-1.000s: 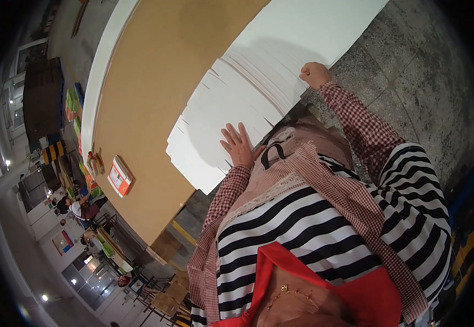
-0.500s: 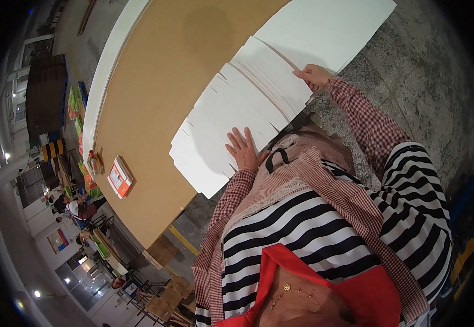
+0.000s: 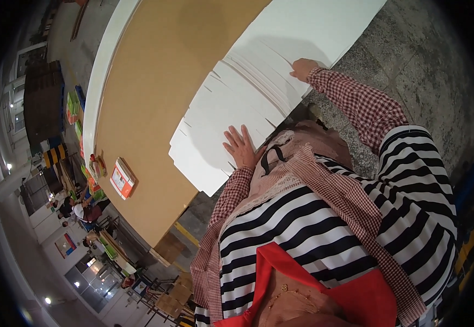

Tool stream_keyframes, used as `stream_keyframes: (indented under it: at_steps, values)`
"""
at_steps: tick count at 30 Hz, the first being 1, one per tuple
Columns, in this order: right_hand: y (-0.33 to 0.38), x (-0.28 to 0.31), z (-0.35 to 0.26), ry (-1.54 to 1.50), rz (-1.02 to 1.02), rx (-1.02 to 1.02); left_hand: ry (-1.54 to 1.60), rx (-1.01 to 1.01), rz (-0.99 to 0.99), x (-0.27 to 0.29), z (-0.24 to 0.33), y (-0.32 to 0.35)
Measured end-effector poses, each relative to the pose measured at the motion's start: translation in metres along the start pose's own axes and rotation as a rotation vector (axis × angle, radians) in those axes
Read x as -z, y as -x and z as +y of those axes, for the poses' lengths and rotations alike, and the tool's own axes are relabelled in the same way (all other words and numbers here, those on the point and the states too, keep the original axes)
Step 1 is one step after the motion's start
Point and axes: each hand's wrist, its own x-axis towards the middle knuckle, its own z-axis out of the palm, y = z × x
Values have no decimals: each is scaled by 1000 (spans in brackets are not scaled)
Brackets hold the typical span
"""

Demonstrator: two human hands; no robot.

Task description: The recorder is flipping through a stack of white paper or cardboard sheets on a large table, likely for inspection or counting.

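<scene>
Plainly, a fanned stack of white sheets [image 3: 237, 109] is laid out on a broad tan tabletop [image 3: 160, 82], near its edge by the person. The sheets are thin, flat and matte, with straight edges and square corners; they are shingled one over the next, so that a row of stepped edges is seen along the spread. Beyond them a larger plain white sheet [image 3: 313, 27] is seen, running toward the upper rim of the view.

The left hand [image 3: 241, 146] is laid flat on the nearer end of the stack, fingers spread and palm down, pressed against the top sheets. The right hand [image 3: 304, 68] is set at the far end of the fan, at the sheets' edge, with the fingers curled; whether a sheet is pinched there cannot be told. Both wrists are covered by red-and-white checked cuffs.

The tabletop is smooth and even in colour, and it is bordered on its far side by a pale rounded rim [image 3: 98, 103]. A small orange and white box [image 3: 122, 178] is lying on the tan surface, well apart from the sheets. The floor [image 3: 422, 76] beside the table is grey, speckled and rough.
</scene>
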Motion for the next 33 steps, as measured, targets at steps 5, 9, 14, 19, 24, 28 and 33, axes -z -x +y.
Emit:
stream_keyframes:
  at_steps: [5,9,14,19,24,28,33]
  values:
    - [3,-1,-5,0,66,5,56,4,7,4,2,0]
    - [15,-11,-1,-204,186,-52,78,29,-86,13,4,2]
    - [37,-22,5,-487,402,-70,140,46,-90,27,9,3]
    - [34,-21,21,-568,481,-30,113,49,-115,29,8,3]
    - [41,-36,18,-562,337,-23,114,22,-109,26,5,4]
    - [48,-42,-5,-493,352,-95,88,-44,-100,31,-7,4]
    - [29,-31,-1,-490,67,-83,57,-128,-47,31,-24,5]
